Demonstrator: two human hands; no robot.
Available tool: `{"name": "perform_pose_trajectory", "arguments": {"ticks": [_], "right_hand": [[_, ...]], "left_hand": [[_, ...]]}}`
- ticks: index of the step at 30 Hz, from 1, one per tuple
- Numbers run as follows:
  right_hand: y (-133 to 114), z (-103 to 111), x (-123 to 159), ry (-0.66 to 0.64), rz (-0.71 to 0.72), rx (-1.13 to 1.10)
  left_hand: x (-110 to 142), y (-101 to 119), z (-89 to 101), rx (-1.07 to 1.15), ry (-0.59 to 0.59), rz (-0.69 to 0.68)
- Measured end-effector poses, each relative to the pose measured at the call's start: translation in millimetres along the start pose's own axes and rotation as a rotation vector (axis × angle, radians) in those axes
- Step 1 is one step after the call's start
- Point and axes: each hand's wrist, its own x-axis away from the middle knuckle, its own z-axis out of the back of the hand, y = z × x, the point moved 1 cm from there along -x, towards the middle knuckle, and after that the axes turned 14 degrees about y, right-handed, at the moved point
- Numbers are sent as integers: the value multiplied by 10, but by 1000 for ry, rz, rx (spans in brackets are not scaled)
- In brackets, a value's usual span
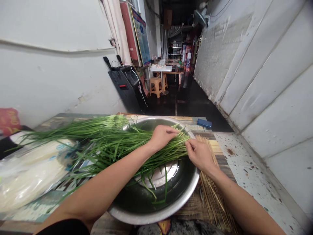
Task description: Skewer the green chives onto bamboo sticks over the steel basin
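Observation:
A big bunch of garlic chives (117, 143) lies across a steel basin (168, 209), green leaves hanging over its left rim and pale stem ends pointing right. On top of the stems near those ends is my left hand (161, 137), its fingers closed together on some of them. My right hand (198, 152) is closed in a pinch at the stem tips, over the basin's right rim. Part of what its fingers hold is hidden by the hand itself. A few loose leaves droop into the basin's shiny bottom.
Thin bamboo skewers (212, 195) lie right of the basin, under my right forearm. A small blue box (204, 123) sits near the table's far edge. At left lies a clear plastic bag (36, 176) with pale contents. Beyond stand a black machine (128, 86) and a stool (156, 86).

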Motion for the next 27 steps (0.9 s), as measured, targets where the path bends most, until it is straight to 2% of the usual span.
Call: {"name": "perform_pose_trajectory", "arguments": {"ticks": [2, 5, 6, 7, 10, 11, 14, 16, 19, 23, 27], "right_hand": [[4, 4, 4, 7, -5, -7], [5, 5, 3, 13, -5, -30], [5, 2, 1, 12, -3, -34], [4, 0, -2, 11, -1, -35], [2, -8, -8, 23, 5, -27], [0, -9, -8, 27, 10, -23], [-7, -7, -5, 38, 29, -14], [-12, -4, -4, 44, 42, -6], [-14, -2, -6, 48, 50, 13], [-10, -5, -7, 37, 52, 19], [-4, -8, -1, 23, 44, 9]], "left_hand": [[-6, 39, 21, 25, -86, -46], [-61, 110, 126, 34, -303, -114], [-93, 121, 178, 14, -317, -118], [-128, 121, 232, -24, -270, -110], [-212, 58, 350, -252, -18, -81], [-222, 23, 356, -355, 11, -81], [-207, -82, 290, -617, -42, -112], [-182, -132, 212, -679, -64, -161], [-158, -179, 107, -694, -94, -244], [-166, -203, 58, -691, -164, -281], [-178, -149, 79, -561, -47, -231]]}}
